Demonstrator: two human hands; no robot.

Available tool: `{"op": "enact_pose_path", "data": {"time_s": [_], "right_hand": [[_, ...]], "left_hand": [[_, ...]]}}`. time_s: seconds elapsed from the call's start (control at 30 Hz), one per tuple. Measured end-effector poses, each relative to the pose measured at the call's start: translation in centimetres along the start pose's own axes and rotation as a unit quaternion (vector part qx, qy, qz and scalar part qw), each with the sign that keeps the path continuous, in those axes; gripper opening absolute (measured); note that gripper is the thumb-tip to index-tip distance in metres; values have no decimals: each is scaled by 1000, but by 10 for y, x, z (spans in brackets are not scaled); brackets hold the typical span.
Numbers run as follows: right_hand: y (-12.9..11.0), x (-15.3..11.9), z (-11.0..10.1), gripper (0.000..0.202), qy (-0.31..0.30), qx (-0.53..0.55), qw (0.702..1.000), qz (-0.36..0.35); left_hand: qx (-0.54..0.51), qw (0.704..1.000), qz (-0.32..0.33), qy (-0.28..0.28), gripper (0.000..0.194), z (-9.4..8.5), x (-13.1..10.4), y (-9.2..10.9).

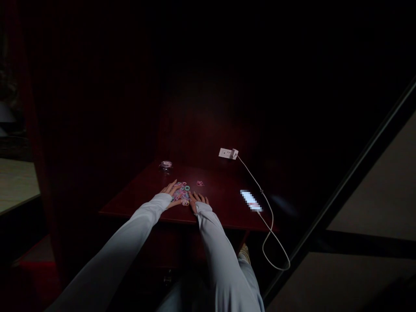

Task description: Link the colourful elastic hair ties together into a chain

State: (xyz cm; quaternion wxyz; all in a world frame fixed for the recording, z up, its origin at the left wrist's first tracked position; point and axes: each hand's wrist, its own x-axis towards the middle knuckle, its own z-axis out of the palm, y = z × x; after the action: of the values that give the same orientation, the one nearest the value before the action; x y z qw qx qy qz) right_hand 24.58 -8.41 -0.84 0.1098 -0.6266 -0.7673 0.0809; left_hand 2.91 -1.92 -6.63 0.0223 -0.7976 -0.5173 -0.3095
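Observation:
A heap of small pastel hair ties (pixel 181 193) in pink, purple, green and yellow lies on the dark red tabletop (pixel 224 208). My left hand (pixel 169 190) rests along the heap's left side, fingers stretched out and thumb apart. On the other side, my right hand (pixel 196 200) lies at the heap's right edge with its fingers spread. Neither hand grips anything that I can see. Just beyond the right hand is a small separate pink cluster (pixel 200 183), too small to make out exactly.
A round clear container (pixel 166 165) stands at the back left. A lit phone (pixel 251 201) lies on the right, its white cable (pixel 272 212) running to a plug (pixel 234 154) in the wall socket (pixel 224 153) and hanging past the table edge. Surroundings are very dark.

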Motion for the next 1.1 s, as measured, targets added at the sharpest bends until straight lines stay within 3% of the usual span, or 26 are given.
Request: {"op": "enact_pose_path", "data": {"time_s": [0.1, 0.2, 0.27, 0.4, 0.47, 0.8, 1.1], "right_hand": [[-1, 2, -4, 55, -3, 32, 999, 11], [-3, 1, -10, 54, 16, 55, 998, 26], [-4, 0, -14, 53, 36, 67, 997, 26], [-6, -5, -17, 50, 59, 48, 997, 30], [-8, -6, -17, 50, 54, 32, 998, 26], [-5, -5, -14, 50, 63, 18, 998, 24], [1, 1, -4, 50, 80, 30, 996, 14]], "left_hand": [[7, 999, -50, -20, 72, -11, 1, 4], [25, 998, -49, -37, 77, -22, 0, 10], [42, 998, -22, -31, 74, -28, -1, 14], [39, 994, 91, -39, 55, -32, 1, 18], [37, 992, 110, -43, 49, -32, 2, 19], [38, 994, 105, -14, 34, -38, 1, 22], [13, 1000, 27, 4, 31, -33, 11, 14]]}}
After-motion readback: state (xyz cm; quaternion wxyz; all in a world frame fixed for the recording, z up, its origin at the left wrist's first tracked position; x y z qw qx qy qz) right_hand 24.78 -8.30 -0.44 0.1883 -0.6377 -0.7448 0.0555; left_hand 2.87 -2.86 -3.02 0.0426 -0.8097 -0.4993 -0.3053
